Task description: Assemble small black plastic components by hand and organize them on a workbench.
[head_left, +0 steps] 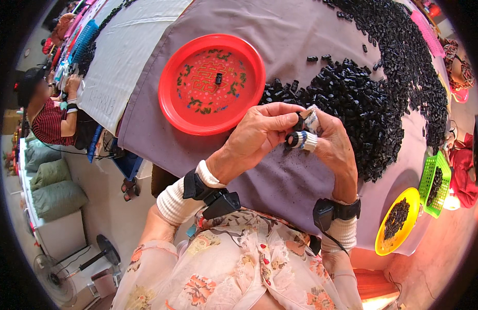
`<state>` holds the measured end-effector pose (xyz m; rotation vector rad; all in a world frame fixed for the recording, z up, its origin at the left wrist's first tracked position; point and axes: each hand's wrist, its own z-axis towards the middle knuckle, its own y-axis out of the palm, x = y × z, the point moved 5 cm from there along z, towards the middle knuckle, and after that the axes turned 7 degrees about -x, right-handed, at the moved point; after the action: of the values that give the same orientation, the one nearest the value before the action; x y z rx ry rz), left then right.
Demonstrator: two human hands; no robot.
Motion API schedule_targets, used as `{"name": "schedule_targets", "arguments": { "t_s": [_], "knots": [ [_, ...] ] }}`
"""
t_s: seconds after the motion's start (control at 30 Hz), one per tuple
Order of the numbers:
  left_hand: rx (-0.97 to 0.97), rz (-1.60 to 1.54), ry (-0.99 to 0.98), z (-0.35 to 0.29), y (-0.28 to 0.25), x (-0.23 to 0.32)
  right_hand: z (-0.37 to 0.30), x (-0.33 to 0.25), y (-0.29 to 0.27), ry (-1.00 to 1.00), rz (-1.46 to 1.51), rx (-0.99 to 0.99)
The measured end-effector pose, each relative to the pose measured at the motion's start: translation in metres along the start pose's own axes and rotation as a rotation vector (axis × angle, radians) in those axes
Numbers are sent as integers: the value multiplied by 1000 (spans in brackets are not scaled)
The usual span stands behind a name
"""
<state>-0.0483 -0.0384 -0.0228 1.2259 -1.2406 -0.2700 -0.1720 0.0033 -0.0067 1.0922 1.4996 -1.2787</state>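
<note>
My left hand (pixel 259 132) and my right hand (pixel 329 142) meet above the purple table cloth (pixel 285 181), pinching a small black plastic part (pixel 298 125) between their fingertips. The fingers of my right hand wear striped tape wraps. A large heap of black parts (pixel 373 98) lies just behind and to the right of my hands. The red round tray (pixel 171 95) to the left holds one black part (pixel 218 78) at its middle.
A yellow bowl (pixel 384 243) and a green basket (pixel 430 181) with black parts stand at the right table edge. At the far left another person (pixel 50 116) works at a white cloth. Green sacks and a floor fan (pixel 58 276) lie below left.
</note>
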Motion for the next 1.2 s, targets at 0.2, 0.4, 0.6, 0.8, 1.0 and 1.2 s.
{"name": "schedule_targets", "arguments": {
  "t_s": [0.2, 0.4, 0.6, 0.8, 1.0, 1.2],
  "knots": [
    [5, 6, 6, 0, 0, 1, 0, 3, 2, -6, -35, -29],
    [33, 27, 26, 0, -2, 5, -1, -7, 7, 3, 43, -13],
    [315, 492, 247, -3, -37, 58, -11, -7, -25, 87, 95, 134],
    [502, 940, 392, -19, -47, 82, -19, 6, -41, 88, 193, 255],
    [-20, 1417, 112, 5, -14, 3, -19, 12, -39, 119, 168, 222],
    [-83, 2063, 111, 10, -7, -37, -24, 17, -39, 160, 117, 201]
  ]
}}
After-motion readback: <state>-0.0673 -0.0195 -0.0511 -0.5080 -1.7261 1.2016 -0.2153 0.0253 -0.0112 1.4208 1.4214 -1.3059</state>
